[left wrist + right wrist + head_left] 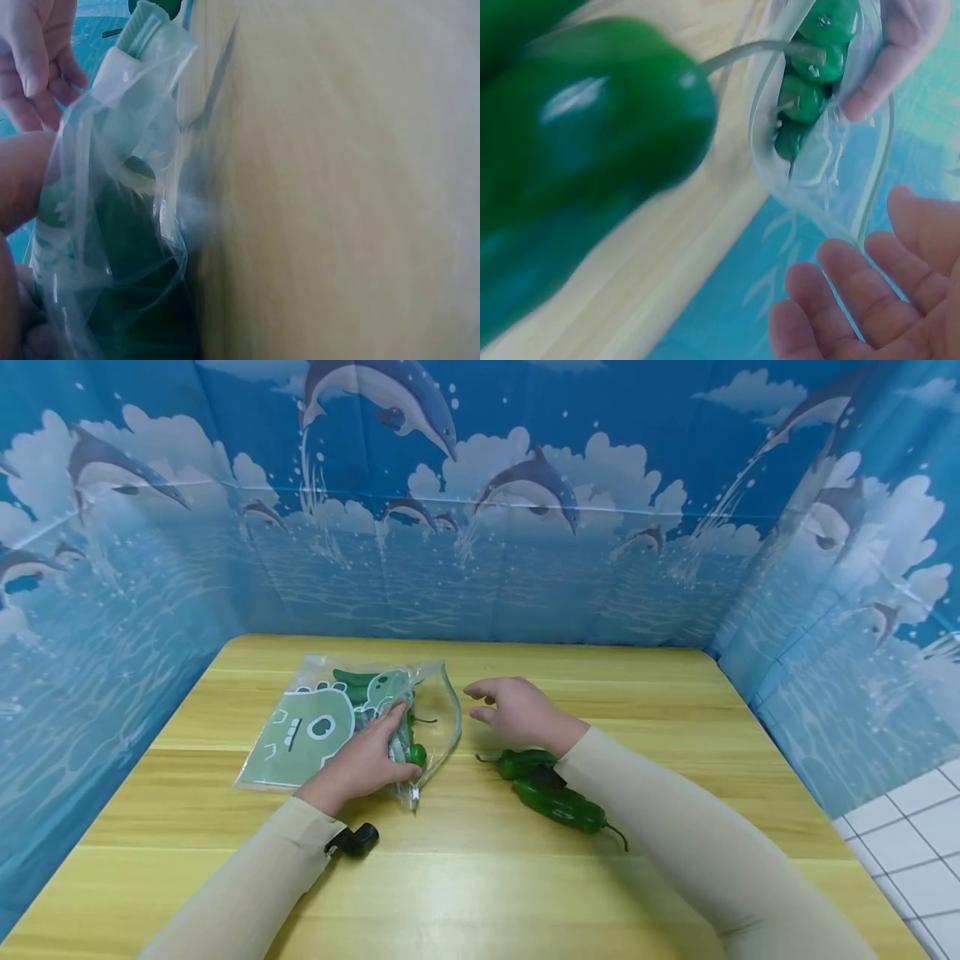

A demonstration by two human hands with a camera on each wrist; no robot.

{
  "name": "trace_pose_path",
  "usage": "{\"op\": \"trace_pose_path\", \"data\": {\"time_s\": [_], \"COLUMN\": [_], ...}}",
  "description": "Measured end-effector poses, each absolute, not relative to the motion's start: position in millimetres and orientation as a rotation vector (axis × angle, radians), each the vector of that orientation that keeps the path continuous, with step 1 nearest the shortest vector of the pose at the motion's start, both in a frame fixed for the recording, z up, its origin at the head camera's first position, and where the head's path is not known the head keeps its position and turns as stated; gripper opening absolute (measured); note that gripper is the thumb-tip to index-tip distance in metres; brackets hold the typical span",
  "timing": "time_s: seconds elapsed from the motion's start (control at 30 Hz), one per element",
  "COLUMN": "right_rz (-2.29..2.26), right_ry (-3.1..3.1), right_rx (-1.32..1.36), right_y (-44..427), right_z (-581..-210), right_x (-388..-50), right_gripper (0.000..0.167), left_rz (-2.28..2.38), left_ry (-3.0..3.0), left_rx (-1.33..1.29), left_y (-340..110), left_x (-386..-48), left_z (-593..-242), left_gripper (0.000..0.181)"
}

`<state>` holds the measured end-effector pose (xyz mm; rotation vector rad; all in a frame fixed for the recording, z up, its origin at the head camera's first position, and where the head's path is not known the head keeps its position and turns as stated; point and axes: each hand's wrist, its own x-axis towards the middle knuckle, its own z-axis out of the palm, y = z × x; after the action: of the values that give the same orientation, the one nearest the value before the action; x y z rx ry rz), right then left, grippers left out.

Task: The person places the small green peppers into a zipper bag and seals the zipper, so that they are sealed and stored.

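Observation:
A clear zip bag (281, 747) printed with a green cartoon dinosaur lies on the table, its mouth gaping to the right. Several green peppers (802, 97) are inside, stems toward the opening. My left hand (366, 756) grips the bag near its mouth, fingers across the upper side and thumb at the near edge. Just right of the mouth, my right hand (521, 710) hovers with relaxed fingers and holds nothing. Under its wrist lie two loose green peppers, a farther pepper (521, 764) and a nearer pepper (561, 806), partly covered by the sleeve.
The wooden table (450, 893) has a yellow grain. A blue curtain (480, 585) printed with dolphins surrounds its back and sides. White floor tiles (911, 835) show at the right. A black wrist camera (358, 840) sticks out from the left cuff.

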<state>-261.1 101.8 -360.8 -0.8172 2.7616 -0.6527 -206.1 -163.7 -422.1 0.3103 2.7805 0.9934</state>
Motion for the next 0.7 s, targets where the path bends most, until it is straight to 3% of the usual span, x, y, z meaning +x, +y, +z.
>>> {"op": "trace_pose_path", "data": {"time_s": [0.7], "right_rz": [-0.665], "right_ry": [2.667], "right_rx": [-0.841], "right_y": [183.1], "right_z": [-362.5], "right_x": [-248.4], "right_gripper": [0.059], "left_rz": [0.994], "left_ry": [2.773], "left_rx": [0.317], "left_y": [-164.1], "left_x": [-207.5], "left_z": [-422.4], "left_gripper": [0.115]}}
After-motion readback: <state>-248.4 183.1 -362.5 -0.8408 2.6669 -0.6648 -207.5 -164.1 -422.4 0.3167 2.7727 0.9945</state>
